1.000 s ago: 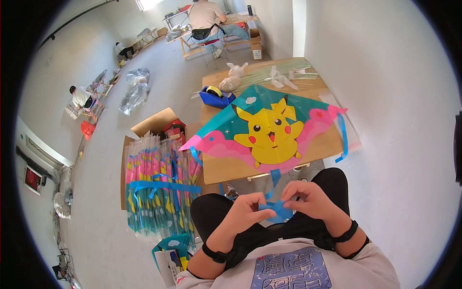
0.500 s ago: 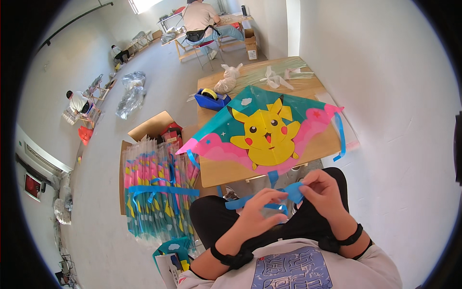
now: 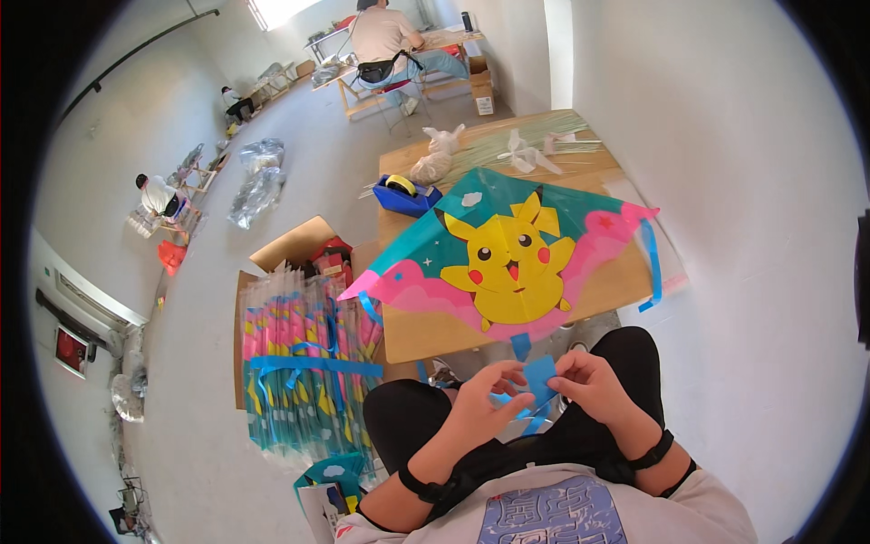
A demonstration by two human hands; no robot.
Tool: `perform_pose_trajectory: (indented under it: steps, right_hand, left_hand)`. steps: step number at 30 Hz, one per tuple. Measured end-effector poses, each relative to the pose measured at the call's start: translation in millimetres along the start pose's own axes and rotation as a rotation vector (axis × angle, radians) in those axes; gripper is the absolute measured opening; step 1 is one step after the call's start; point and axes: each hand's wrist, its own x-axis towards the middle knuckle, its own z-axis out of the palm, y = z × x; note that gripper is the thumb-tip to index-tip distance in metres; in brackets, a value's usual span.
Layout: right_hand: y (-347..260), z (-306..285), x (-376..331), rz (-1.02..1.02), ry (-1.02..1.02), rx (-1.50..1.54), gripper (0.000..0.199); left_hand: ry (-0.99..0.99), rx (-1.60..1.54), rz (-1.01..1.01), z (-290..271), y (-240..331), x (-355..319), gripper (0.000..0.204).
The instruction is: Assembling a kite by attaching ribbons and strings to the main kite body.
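A triangular kite [image 3: 408,299] in teal and pink lies on the wooden table before me, with a yellow cartoon figure on its face. Blue ribbon streamers hang from its corners and lower edge. Over my lap, my right hand [image 3: 594,388] pinches the side of a flat blue ribbon [image 3: 540,376] between thumb and fingers. My left hand [image 3: 487,403] is curled at the ribbon's other side, its fingers closed around part of it. More of the strip dangles below, partly hidden by my hands.
A blue tape dispenser [image 3: 406,197], knotted plastic bags [image 3: 433,166] and thin sticks [image 3: 485,150] are on the table's far part. At left, a cardboard box [image 3: 308,238] stands beside bagged kites [image 3: 299,399]. Other people [image 3: 385,41] sit working farther off; clear plastic bags [image 3: 258,186] lie on the floor.
My hands have drawn closer together, and the ribbon between them now shows a flat, broad face. The trailing piece left of my left hand is no longer visible. The whole view has shifted slightly.
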Motion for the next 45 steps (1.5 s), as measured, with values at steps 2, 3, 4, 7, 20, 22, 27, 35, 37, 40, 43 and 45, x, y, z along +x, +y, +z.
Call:
perform_pose_trajectory:
  steps: [2,3,4,7,20,22,27,35,37,40,43,45]
  right_hand:
    - [14,-15,4,-0.031,0.009,-0.021,0.009]
    - [21,-23,7,-0.032,0.0,-0.022,0.009]
    - [28,-32,8,-0.032,-0.008,-0.02,0.009]
    - [50,-57,12,-0.013,0.008,0.041,0.009]
    - [68,-90,46,0.146,-0.029,0.235,0.012]
    - [66,-94,49,0.157,-0.011,0.263,0.011]
    - [64,-103,58,0.152,-0.015,0.259,0.01]
    - [60,-107,67,0.164,-0.006,0.294,0.01]
    - [60,-106,68,0.141,-0.008,0.303,0.01]
    - [62,-105,67,0.161,-0.015,0.307,0.01]
    - [63,-104,67,0.178,0.005,0.328,0.01]
    - [64,-102,66,0.188,0.026,0.343,0.01]
  left_hand:
    - [0.016,-0.078,-0.101,-9,-17,6,0.04]
    - [0.039,-0.163,-0.153,-18,-28,15,0.043]
    - [0.061,-0.221,-0.273,-29,-39,24,0.047]
    - [0.259,-0.42,-0.435,-75,-69,59,0.04]
    - [0.528,-0.852,-0.836,-226,-152,308,0.032]
    - [0.537,-0.825,-0.856,-228,-166,337,0.033]
    - [0.695,-0.751,-0.986,-226,-185,384,0.039]
    - [0.75,-0.853,-0.746,-224,-173,406,0.033]
    - [0.769,-0.922,-0.636,-231,-160,407,0.024]
    - [0.8,-1.012,-0.651,-228,-150,398,0.023]
    - [0.864,-1.08,-0.712,-195,-159,390,0.018]
    - [0.888,-1.068,-0.746,-177,-167,378,0.021]
